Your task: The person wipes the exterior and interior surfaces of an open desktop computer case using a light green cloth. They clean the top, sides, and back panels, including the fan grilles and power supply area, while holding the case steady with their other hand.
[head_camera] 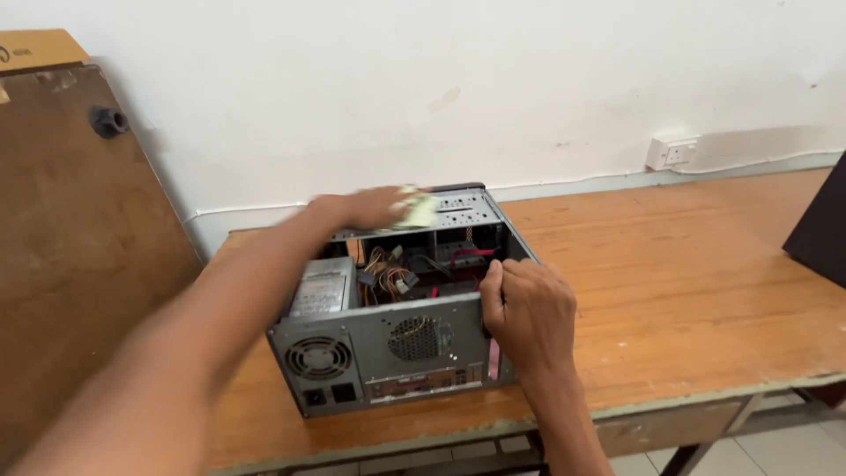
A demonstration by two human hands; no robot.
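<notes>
An open grey computer case [401, 344] lies on its side on a wooden table [687, 282], its rear panel with fan grilles facing me. Inside I see coloured cables [392, 278] and a silver power supply [322, 291]. My left hand [357, 210] reaches over the far top of the case and holds a pale yellowish cloth [416, 210] against the metal drive cage; it is blurred. My right hand [527, 313] grips the near right edge of the case's rear panel.
A brown wooden board [79, 247] leans against the white wall at the left. A white wall socket [670, 152] sits above the table's back edge. A dark object [820, 229] stands at the table's right edge.
</notes>
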